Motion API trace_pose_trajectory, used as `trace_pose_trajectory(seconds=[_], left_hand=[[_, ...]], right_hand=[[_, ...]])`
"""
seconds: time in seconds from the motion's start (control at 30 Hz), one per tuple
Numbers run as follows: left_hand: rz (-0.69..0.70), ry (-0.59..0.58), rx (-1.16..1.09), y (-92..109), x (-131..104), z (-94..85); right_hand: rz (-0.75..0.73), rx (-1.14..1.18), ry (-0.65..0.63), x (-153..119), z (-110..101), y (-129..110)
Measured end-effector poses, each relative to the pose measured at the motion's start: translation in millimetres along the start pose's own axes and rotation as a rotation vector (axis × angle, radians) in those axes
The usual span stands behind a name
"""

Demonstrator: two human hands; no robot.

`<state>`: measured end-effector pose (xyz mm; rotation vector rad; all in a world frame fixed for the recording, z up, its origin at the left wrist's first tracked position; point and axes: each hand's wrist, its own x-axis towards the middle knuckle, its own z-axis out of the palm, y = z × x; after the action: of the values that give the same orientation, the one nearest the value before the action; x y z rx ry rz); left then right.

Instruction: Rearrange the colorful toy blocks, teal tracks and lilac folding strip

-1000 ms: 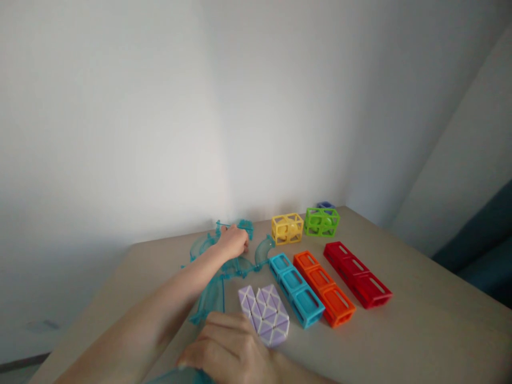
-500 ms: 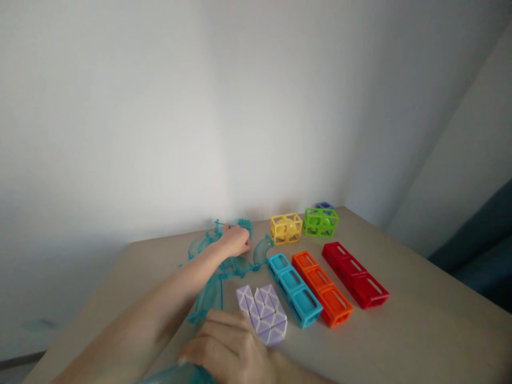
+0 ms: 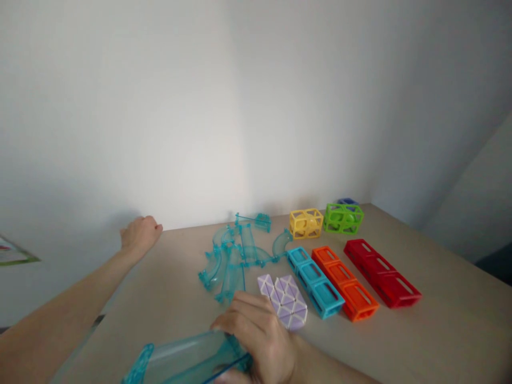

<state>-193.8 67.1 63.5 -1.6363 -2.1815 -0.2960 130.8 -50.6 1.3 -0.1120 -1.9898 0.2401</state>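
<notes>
My left hand (image 3: 141,233) is raised near the wall at the table's back left corner, its fingers curled; whether anything small is inside is hidden. At the bottom centre my right hand (image 3: 260,336) grips one end of a clear teal track piece (image 3: 188,357), which points to the left. Beyond it lies a cluster of clear teal track pieces (image 3: 230,261), straight and curved. A purple and white triangle-patterned block puzzle (image 3: 286,300) lies just past my right hand.
Right of centre lie a light blue frame bar (image 3: 314,281), an orange one (image 3: 344,282) and a red one (image 3: 380,272). Behind them stand yellow (image 3: 306,223) and green (image 3: 343,218) frame blocks, with a blue block (image 3: 348,201) against the wall (image 3: 256,106).
My left hand has moved from the teal cluster out to the left. The view has turned left, and more of the teal piece in my right hand shows.
</notes>
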Motion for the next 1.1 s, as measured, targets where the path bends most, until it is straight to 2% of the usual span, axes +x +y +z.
trace_pose_trajectory(seconds=[0.03,0.1,0.27,0.33,0.4,0.5,0.6,0.7,0.93,1.1], left_hand=[[0.048,0.001,-0.027,7,-1,0.0],[0.206,0.013,-0.105,36,-5,0.2],[0.693,-0.032,-0.32,143,-43,1.5],[0.897,-0.112,-0.448,179,-60,3.5],[0.975,-0.246,-0.461,204,-69,6.9],[1.024,-0.428,-0.421,225,-71,12.6],[1.026,-0.445,-0.423,227,-69,17.3],[0.999,-0.405,-0.415,217,-68,21.5],[0.922,-0.318,-0.365,175,-69,31.7],[0.873,-0.303,-0.382,144,-65,38.2]], right_hand=[[-0.001,0.005,0.01,1,0,0],[0.001,0.007,0.021,2,-1,0],[0.03,0.005,0.013,2,-4,0],[0.037,-0.002,0.03,2,-3,0],[0.037,-0.001,0.052,1,-2,1],[0.029,0.031,0.067,-1,1,3],[0.027,0.038,0.08,-1,2,4],[0.027,0.025,0.071,0,0,3],[0.041,0.01,0.026,4,-4,1],[0.054,0.022,0.014,4,-6,3]])
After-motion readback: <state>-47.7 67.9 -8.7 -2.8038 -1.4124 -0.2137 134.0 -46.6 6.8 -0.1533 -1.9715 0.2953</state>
